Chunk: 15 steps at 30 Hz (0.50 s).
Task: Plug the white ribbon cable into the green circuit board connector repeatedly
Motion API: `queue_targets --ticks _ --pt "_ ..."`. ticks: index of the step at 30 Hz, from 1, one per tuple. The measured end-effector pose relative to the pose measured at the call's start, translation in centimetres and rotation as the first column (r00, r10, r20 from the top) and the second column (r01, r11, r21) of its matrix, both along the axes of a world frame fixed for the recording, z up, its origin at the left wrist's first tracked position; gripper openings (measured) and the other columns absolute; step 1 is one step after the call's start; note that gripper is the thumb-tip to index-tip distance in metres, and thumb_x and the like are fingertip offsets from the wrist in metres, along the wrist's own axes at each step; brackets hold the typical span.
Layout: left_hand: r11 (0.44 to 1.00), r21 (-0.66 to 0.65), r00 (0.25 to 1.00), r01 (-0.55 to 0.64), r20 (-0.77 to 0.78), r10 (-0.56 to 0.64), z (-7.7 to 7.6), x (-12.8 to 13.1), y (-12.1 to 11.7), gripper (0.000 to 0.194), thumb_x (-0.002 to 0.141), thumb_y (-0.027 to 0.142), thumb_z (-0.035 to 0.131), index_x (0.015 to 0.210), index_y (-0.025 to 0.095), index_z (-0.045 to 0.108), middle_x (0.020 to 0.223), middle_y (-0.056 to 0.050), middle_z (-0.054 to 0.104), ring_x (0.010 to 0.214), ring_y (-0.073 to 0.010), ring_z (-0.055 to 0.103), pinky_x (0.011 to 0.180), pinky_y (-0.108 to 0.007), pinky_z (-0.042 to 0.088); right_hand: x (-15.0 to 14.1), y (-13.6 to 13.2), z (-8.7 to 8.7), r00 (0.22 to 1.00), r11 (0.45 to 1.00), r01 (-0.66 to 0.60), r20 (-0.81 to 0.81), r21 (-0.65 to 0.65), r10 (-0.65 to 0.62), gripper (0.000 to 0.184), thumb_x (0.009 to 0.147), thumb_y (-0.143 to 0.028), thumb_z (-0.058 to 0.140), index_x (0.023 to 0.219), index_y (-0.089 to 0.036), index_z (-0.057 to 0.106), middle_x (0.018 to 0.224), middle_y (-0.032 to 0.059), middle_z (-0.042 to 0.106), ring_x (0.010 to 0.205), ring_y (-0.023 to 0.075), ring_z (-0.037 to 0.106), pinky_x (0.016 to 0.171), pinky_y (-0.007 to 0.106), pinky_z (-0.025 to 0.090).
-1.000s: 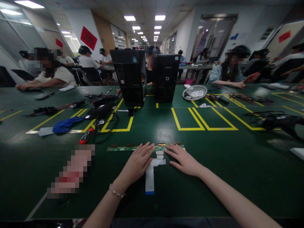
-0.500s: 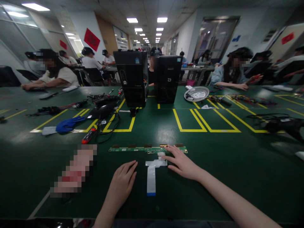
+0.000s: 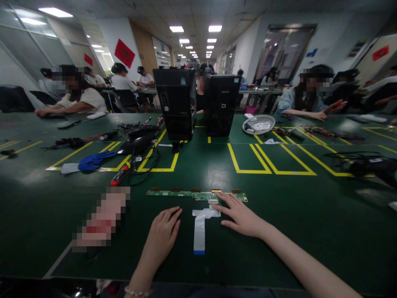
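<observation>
A long narrow green circuit board (image 3: pixel 173 193) lies crosswise on the green table, with several brown tabs along its far edge. From a white connector (image 3: pixel 213 202) at its near edge, a folded white ribbon cable (image 3: pixel 199 234) runs toward me and ends in a blue strip. My right hand (image 3: pixel 237 213) is open, its fingertips over the right part of the board and beside the connector. Left of the cable, my left hand (image 3: pixel 164 231) rests on the table with nothing in it, fingers loosely extended and apart from the board.
Two black computer towers (image 3: pixel 175 103) stand at the back middle. To the left lie a blue glove (image 3: pixel 96 160), a red-and-black screwdriver (image 3: pixel 120 175) and dark cables. A white basket (image 3: pixel 259 124) sits back right, black cables (image 3: pixel 359 163) farther right. Other people sit around the tables.
My left hand has come off the board and moved back and left onto the table, uncovering the board's middle. My right hand stays at the board. The view has shifted slightly.
</observation>
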<state>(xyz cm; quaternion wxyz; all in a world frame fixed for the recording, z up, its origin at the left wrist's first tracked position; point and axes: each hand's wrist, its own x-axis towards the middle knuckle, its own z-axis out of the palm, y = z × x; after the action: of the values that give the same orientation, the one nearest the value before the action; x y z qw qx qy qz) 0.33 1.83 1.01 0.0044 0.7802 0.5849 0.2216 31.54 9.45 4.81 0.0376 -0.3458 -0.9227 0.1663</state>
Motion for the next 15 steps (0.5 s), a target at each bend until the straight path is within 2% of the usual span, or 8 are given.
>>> queue_targets --ticks 4,9,12,15 --pt "1.000 0.016 1.000 0.010 0.003 -0.010 0.0 0.0 0.0 0.034 0.095 0.021 0.044 0.126 0.020 0.059 0.125 -0.008 0.060 0.112 -0.0250 0.056 0.097 -0.044 0.046 2.1 -0.9 -0.1 0.999 0.999 0.039 0.027 0.021 -0.040 0.057 0.094 -0.058 0.038 0.147 -0.038 0.032 0.158 0.0047 0.016 0.144 0.0284 0.014 0.115 0.055 0.014" --pt "1.000 -0.005 1.000 0.010 -0.001 -0.010 0.0 0.0 -0.1 0.035 0.096 0.021 0.042 0.128 0.019 0.057 0.126 -0.008 0.059 0.114 -0.0250 0.054 0.098 -0.045 0.046 6.9 -2.7 -0.9 0.972 0.974 0.207 0.093 0.095 -0.216 0.058 0.093 -0.059 0.037 0.147 -0.038 0.032 0.157 0.0040 0.018 0.143 0.0285 0.020 0.113 0.054 0.022" --pt "1.000 -0.014 1.000 -0.006 -0.001 0.006 -0.1 0.0 -0.1 0.035 0.097 0.023 0.042 0.128 0.020 0.057 0.127 -0.008 0.059 0.115 -0.0255 0.054 0.097 -0.046 0.046 10.6 -3.7 -1.6 0.924 0.927 0.345 0.119 0.149 -0.363 0.059 0.092 -0.062 0.034 0.146 -0.036 0.035 0.156 0.0057 0.022 0.141 0.0290 0.025 0.112 0.054 0.025" --pt "1.000 -0.016 1.000 -0.012 -0.001 0.012 -0.2 -0.1 -0.1 0.036 0.096 0.024 0.042 0.129 0.022 0.057 0.127 -0.008 0.059 0.116 -0.0258 0.054 0.097 -0.046 0.046 14.7 -4.2 -2.5 0.844 0.850 0.491 0.137 0.190 -0.518 0.065 0.090 -0.067 0.028 0.145 -0.033 0.038 0.154 0.0081 0.027 0.138 0.0303 0.031 0.110 0.056 0.028"
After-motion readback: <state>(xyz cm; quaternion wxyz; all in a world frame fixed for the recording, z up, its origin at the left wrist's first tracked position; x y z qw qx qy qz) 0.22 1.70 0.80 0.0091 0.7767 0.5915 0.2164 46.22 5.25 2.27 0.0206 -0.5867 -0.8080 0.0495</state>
